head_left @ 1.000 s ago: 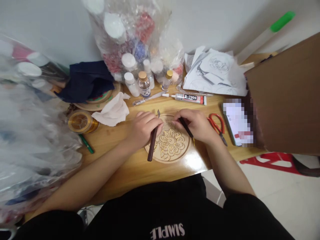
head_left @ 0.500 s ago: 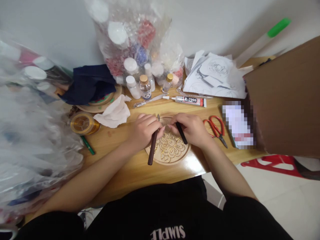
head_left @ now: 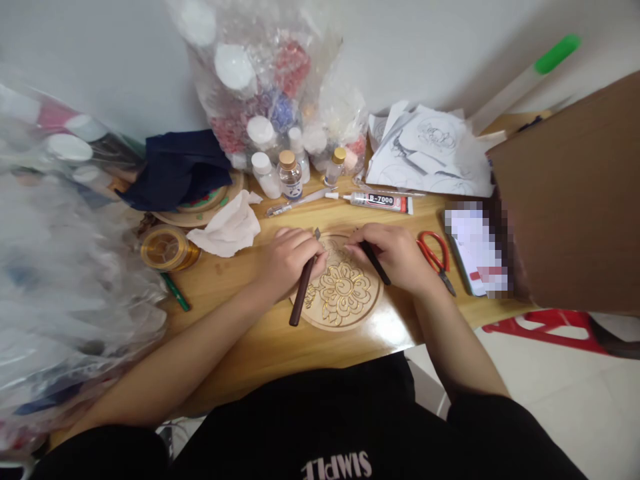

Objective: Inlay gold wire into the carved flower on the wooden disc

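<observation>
On the desk before me lies a round wooden disc (head_left: 373, 308) with a flower pattern outlined in gold wire. My left hand (head_left: 290, 261) rests at its left edge, fingers closed around a dark brown craft knife (head_left: 302, 297). The knife's small metal blade points away from me, past the knuckles. Over the disc's upper right edge, my right hand (head_left: 396, 252) grips a slim black-handled tool (head_left: 376, 264); its working tip is too small to make out near the pinched fingertips. The hands are a short way apart, with bare pattern lines between them.
Red-handled scissors (head_left: 434, 252) and a phone (head_left: 473, 257) lie to the right, beside a cardboard box (head_left: 570, 200). Behind the disc are a glue tube (head_left: 381, 201) and several small bottles (head_left: 291, 179). A wire spool (head_left: 167, 248) and white tissue (head_left: 227, 227) sit left.
My right hand has moved slightly right with the black tool, away from my left hand, uncovering more of the disc's upper part. The brown handle has tilted a little left.
</observation>
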### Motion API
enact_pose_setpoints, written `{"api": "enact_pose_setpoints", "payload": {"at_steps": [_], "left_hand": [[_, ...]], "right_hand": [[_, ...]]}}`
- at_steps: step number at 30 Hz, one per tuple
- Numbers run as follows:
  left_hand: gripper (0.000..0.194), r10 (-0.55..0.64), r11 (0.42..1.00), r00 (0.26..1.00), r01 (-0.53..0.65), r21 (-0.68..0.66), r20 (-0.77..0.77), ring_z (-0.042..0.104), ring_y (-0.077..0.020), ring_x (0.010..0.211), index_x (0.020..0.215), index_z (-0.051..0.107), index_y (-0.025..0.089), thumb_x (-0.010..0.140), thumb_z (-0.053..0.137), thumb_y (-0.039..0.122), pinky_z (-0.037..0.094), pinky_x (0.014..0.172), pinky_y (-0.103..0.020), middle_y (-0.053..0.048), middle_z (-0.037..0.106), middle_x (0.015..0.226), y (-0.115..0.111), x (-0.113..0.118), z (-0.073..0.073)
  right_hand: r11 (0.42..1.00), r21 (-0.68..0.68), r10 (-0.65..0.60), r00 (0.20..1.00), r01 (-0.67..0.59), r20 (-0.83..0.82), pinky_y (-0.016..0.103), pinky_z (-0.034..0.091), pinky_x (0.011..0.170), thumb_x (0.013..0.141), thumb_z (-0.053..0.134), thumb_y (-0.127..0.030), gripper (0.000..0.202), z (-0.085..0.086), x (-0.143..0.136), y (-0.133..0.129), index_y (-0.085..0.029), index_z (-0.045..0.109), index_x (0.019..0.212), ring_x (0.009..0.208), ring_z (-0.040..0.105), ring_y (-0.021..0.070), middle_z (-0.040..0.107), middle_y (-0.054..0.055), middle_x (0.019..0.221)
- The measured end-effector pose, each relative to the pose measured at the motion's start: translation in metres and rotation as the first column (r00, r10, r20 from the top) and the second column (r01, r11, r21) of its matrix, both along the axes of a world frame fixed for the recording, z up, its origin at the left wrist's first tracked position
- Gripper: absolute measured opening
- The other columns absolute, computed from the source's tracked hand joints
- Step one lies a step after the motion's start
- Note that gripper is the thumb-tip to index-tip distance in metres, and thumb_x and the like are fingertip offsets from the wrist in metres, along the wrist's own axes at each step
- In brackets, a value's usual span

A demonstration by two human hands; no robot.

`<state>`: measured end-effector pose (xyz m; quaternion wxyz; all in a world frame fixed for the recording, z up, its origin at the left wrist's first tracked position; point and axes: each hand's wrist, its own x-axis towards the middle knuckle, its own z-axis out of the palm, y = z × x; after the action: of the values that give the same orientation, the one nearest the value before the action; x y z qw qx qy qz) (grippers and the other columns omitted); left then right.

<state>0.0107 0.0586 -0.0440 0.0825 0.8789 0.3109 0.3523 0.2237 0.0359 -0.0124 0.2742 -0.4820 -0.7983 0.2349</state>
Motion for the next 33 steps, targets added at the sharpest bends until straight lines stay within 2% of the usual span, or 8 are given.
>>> {"api": "enact_pose_setpoints", "payload": {"at_steps": [17,22,27,33], "left_hand": [[0.017,0.044,0.999,0.999,-0.044,0.008,0.017,0.054,-0.0125,0.063,0.073,0.053,0.019,0.09,0.054,0.02,0.041,0.064,-0.028,0.002,0.059,0.066,0.001,-0.001,-0.003],[0.016,0.04,0.999,0.998,-0.041,0.031,0.038,0.054,-0.0127,0.063,0.073,0.053,0.019,0.088,0.055,0.018,0.042,0.064,-0.027,0.002,0.059,0.065,0.001,0.0,-0.003],[0.017,0.034,0.999,0.999,-0.034,-0.002,0.005,0.054,-0.0134,0.064,0.072,0.053,0.019,0.089,0.054,0.018,0.043,0.064,-0.028,0.002,0.059,0.066,0.0,0.0,-0.002],[0.019,0.03,0.999,0.999,-0.03,0.013,-0.02,0.053,-0.0136,0.064,0.073,0.053,0.02,0.092,0.051,0.021,0.042,0.064,-0.028,0.002,0.058,0.067,0.0,0.0,-0.003]], "right_hand": [[1.0,0.007,-0.018,1.0,0.017,0.011,0.022,0.04,0.058,0.088,0.057,-0.019,0.013,0.001,0.007,0.001,-0.016,0.066,0.078,0.063,0.059,0.0123,0.067,0.002,0.071],[0.999,-0.007,-0.032,0.999,0.032,0.008,0.023,0.041,0.059,0.087,0.059,-0.02,0.011,0.001,0.008,0.001,-0.016,0.067,0.08,0.065,0.06,0.0129,0.069,0.003,0.074],[0.998,-0.044,-0.035,0.998,0.033,-0.043,0.022,0.043,0.06,0.087,0.062,-0.026,0.014,0.002,0.004,0.001,-0.015,0.069,0.083,0.066,0.061,0.0123,0.069,0.003,0.074],[0.999,-0.036,0.019,0.997,-0.021,-0.073,0.023,0.046,0.066,0.089,0.058,-0.023,0.016,0.0,-0.003,0.0,-0.015,0.072,0.092,0.072,0.064,0.0129,0.072,0.005,0.083]]}}
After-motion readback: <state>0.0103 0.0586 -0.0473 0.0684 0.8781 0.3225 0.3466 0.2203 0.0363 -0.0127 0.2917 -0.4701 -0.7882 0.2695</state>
